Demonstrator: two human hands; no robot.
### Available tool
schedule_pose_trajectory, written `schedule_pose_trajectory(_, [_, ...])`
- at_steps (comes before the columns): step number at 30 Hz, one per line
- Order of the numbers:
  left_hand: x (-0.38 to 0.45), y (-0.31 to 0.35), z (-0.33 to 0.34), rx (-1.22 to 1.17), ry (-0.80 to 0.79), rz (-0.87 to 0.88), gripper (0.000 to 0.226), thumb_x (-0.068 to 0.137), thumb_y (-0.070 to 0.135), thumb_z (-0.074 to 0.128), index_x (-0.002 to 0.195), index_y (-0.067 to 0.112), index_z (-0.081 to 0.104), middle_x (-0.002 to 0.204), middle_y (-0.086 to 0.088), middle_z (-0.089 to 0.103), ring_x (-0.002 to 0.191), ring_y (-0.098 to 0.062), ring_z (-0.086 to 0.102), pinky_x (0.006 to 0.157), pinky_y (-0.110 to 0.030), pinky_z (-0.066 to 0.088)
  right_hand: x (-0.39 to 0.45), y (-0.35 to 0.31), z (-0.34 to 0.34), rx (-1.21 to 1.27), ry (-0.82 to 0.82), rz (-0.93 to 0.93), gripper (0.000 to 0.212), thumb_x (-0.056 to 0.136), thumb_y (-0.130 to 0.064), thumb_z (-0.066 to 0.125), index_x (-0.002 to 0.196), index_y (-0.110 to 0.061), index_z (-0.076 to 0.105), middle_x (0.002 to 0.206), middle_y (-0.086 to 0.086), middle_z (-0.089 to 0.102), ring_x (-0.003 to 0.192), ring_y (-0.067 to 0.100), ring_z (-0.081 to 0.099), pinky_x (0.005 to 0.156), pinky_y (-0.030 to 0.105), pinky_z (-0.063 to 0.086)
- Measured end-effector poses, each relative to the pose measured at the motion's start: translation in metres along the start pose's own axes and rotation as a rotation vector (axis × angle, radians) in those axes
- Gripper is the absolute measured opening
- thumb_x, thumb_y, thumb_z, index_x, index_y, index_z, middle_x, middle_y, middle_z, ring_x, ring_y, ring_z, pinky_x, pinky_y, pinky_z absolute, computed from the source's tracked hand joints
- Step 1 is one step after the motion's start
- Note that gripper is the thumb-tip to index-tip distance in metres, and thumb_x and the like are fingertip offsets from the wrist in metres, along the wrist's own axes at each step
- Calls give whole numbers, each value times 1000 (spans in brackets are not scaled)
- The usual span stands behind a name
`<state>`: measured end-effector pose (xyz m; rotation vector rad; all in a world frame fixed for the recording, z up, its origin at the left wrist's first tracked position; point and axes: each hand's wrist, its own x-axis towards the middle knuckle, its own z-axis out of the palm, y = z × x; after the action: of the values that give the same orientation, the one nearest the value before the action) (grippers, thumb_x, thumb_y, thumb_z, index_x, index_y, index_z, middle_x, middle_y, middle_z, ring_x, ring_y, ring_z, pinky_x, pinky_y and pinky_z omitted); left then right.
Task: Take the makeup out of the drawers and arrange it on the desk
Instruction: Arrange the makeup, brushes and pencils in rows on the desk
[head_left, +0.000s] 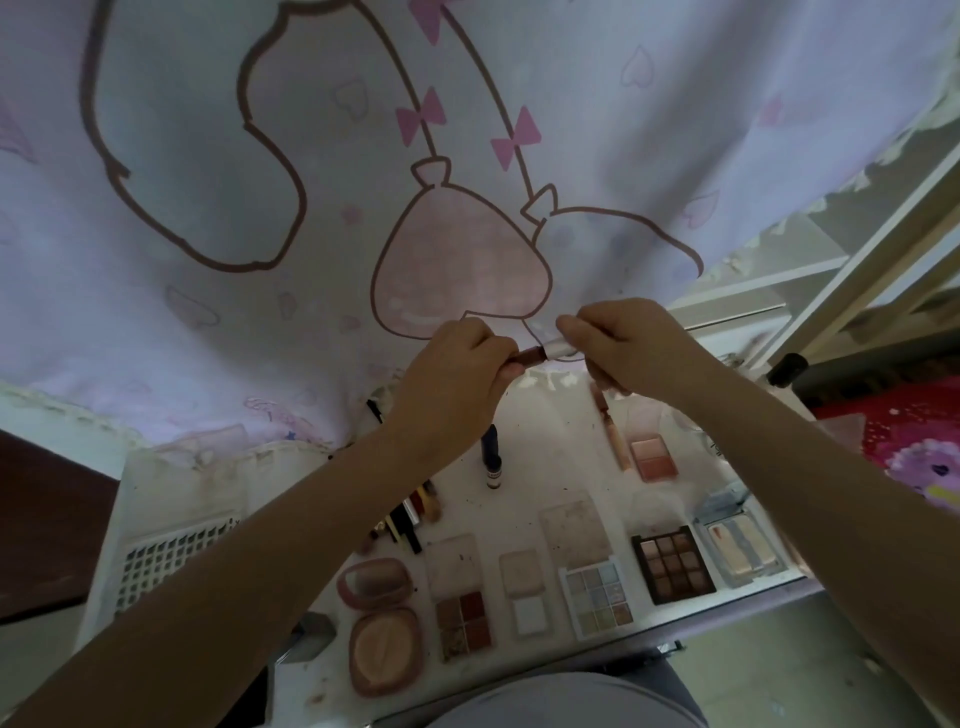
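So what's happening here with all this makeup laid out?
A person holds a slim lip-colour tube up over the desk with both hands: the left hand grips the reddish-brown end, the right hand the pale end, which may be its cap. Below, several open palettes lie in a row, among them a dark eyeshadow palette and a pink oval compact. Pencils lie in a bunch to the left.

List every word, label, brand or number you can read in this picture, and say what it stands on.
None can be read.
Small bottle: its pale label carries dark marks, too small and blurred to read.
Curtain: only drawings of bows, hearts and balloons, no lettering.
Dark palette, pale palette and round compact: no print visible.
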<state>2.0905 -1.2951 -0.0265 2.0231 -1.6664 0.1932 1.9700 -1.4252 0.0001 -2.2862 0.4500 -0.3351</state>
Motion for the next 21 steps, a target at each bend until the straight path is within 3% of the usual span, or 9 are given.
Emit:
schedule_pose_trajectory(2, [0,-1,1,-3,-1,-8,34,82,23,41,69,3,65,59,-10,55,57,-13,37,47,-16,23,-4,1,-1,33,-12,-83,18,89,-4,51,82,-20,56,75,-14,54,63,-10,54,63,1,44])
schedule_pose_trajectory(5, [-1,-6,2,-3,-12,-30,35,82,24,41,70,3,66,59,-10,55,53,-16,39,47,-17,26,-4,4,-3,169,-85,-100,42,85,-5,57,112,-35,46,109,-17,48,94,-3,54,82,11,49])
schedule_pose_trajectory(7, [0,-7,3,31,-15,-12,35,82,23,41,68,2,66,59,-10,55,50,-21,47,47,-21,32,-1,3,0,102,-61,-9,13,90,-22,50,101,-21,57,90,-7,59,67,-4,58,64,9,48])
schedule_pose_trajectory(9, [1,-6,3,69,-26,7,35,81,23,41,66,3,66,58,-9,55,49,-22,50,48,-20,34,3,3,2,-25,22,13,21,93,-21,46,79,-12,59,63,-10,57,46,-4,53,52,7,43])
schedule_pose_trajectory(11, [1,-9,4,82,-32,-2,35,81,23,41,66,3,65,58,-9,55,49,-22,51,48,-20,33,2,7,2,43,15,-77,16,88,-6,53,100,-12,61,84,-18,55,69,-8,57,66,6,47])
schedule_pose_trajectory(13, [0,-11,5,83,-34,-4,35,81,24,41,67,4,66,58,-8,56,49,-21,51,47,-20,34,2,13,1,174,-51,-65,40,84,-4,58,116,-28,50,105,-22,49,92,-8,54,79,6,48])
schedule_pose_trajectory(16, [-2,-11,8,107,-23,35,35,80,24,40,66,4,65,58,-7,56,49,-21,51,44,-21,38,2,14,5,156,-65,36,13,91,-20,49,91,-17,62,69,-17,62,58,-4,58,59,10,48])
schedule_pose_trajectory(18, [-4,-9,10,99,-32,47,35,81,23,40,65,4,64,57,-7,55,48,-19,48,41,-23,38,1,14,6,103,-35,43,23,91,-16,50,70,-24,57,46,-13,56,42,-1,53,49,9,44])
schedule_pose_trajectory(21, [-6,-10,14,36,-39,28,36,83,25,38,68,3,63,59,-8,54,53,-13,37,42,-18,25,-7,17,0,251,-54,40,36,85,2,54,81,-33,56,72,-15,59,60,-7,60,61,6,50])
